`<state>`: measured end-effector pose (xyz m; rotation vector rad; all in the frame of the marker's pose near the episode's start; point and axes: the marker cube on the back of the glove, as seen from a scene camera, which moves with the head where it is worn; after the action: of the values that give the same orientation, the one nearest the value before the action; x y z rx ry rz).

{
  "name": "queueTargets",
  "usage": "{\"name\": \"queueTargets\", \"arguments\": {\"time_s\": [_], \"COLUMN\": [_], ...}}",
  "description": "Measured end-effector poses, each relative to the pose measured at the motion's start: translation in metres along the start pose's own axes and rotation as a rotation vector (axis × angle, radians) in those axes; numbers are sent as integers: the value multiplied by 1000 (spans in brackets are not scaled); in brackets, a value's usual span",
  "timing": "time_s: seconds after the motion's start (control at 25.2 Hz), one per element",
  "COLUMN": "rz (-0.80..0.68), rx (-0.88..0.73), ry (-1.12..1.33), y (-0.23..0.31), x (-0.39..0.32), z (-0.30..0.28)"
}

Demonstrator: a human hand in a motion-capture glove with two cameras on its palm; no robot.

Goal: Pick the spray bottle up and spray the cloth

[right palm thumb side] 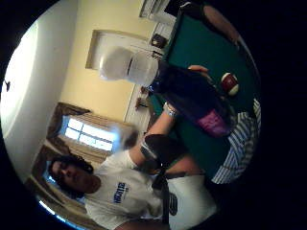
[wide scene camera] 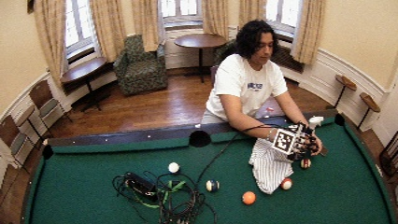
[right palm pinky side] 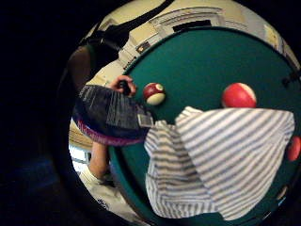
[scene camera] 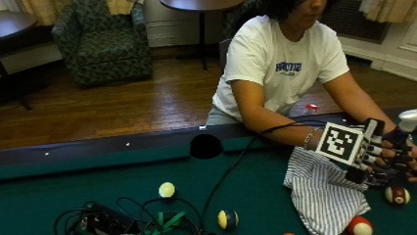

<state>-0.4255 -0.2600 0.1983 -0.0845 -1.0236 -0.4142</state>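
Grip: my gloved right hand [scene camera: 381, 152] has its fingers curled round the spray bottle [scene camera: 399, 131], holding it up off the felt near the far rail of the pool table [scene camera: 98, 186]. The bare hand [right palm pinky side: 123, 84] touches the bottle from the other side.
Bottle: dark body, white spray head [right palm thumb side: 128, 67] on top; a purple band [right palm thumb side: 213, 122] shows low on the body in the thumb side view.
Cloth: one striped cloth [scene camera: 322, 188], rumpled on the green felt just below and beside the grip, spreading away from the rail toward the middle of the table.
Edges: the rail runs close behind the grip, with a corner pocket [wide scene camera: 339, 119] just beyond it. A side pocket [scene camera: 206, 146] sits well away along the same rail.
Open room: bare felt lies past the cloth, toward the table's middle.
Balls: six counted in the wide outside view. Two lie close to the grip, a dark red striped ball [scene camera: 397, 195] and a red and white ball [scene camera: 359, 226] at the cloth's end. An orange ball [wide scene camera: 249, 198], a blue and yellow ball [scene camera: 226, 219] and a pale ball [scene camera: 167, 189] lie farther off; a sixth [right palm pinky side: 294, 148] peeks out by the cloth's edge.
Cables: one tangle [scene camera: 124, 220] well apart from the grip.
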Motion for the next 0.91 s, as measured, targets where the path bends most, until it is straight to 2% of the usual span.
{"name": "queueTargets", "arguments": {"time_s": [0.24, 0.44, 0.67, 0.91], "rz": [-19, 42, 26, -43], "rx": [-21, -53, 49, 51], "ry": [312, 504, 602, 628], "y": [20, 37, 52, 58], "x": [-1, -13, -36, -50], "z": [-37, -74, -119, -125]}}
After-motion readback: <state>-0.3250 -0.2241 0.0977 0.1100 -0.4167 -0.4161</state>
